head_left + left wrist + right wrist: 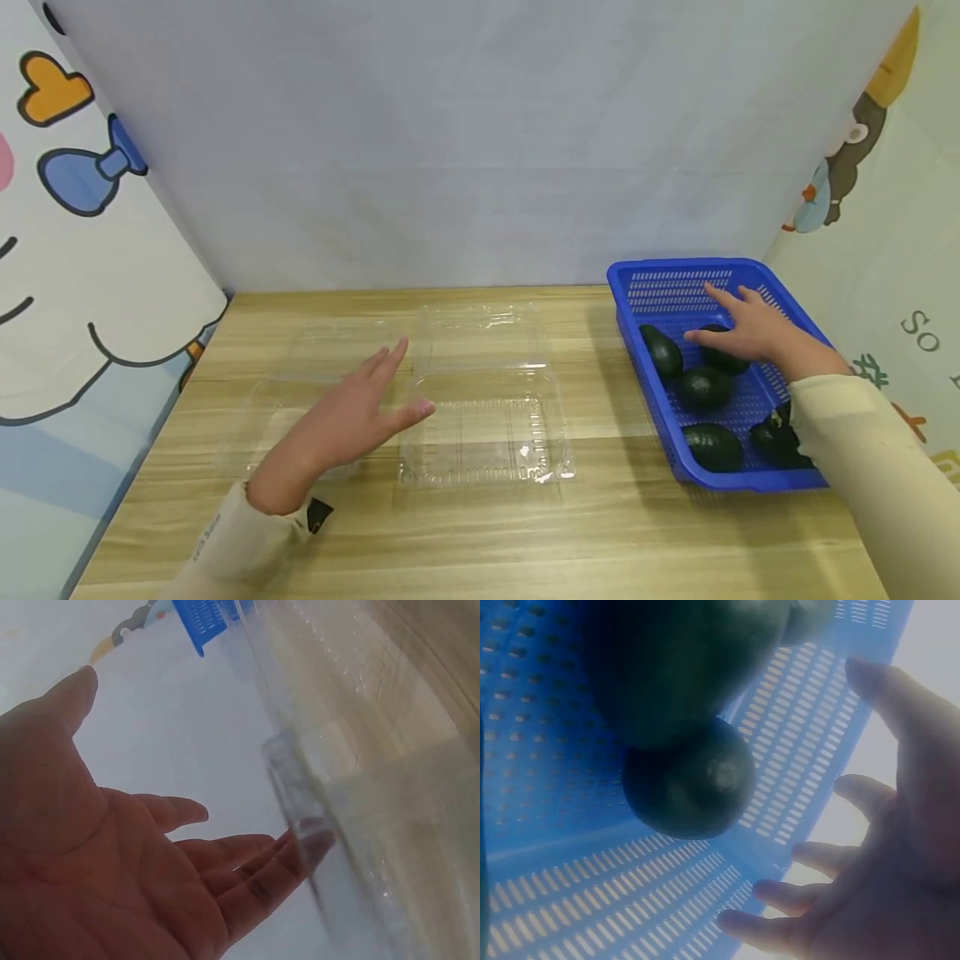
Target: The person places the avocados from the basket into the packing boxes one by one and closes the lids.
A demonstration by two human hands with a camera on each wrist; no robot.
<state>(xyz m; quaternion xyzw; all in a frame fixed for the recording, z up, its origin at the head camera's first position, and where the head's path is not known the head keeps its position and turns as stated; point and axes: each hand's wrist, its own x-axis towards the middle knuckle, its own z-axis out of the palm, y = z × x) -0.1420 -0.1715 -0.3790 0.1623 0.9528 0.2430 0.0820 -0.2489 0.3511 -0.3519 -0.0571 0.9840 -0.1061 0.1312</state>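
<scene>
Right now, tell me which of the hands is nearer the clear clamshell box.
Left. The left hand hovers at the clear clamshell box; the right hand is over the blue basket.

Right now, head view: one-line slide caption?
Right hand reaches over avocados in blue basket; left hand hovers beside clear clamshell.

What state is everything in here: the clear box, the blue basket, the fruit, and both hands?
Clear plastic clamshell box: open, lid folded back flat, nothing inside.
Blue basket: upright on the table, holding dark avocados.
Avocados: lying loose in the basket, none lifted.
Left hand: open, fingers spread, at the box's left edge.
Right hand: open, fingers spread over an avocado in the basket.
Wooden table: carries the box and basket.
</scene>
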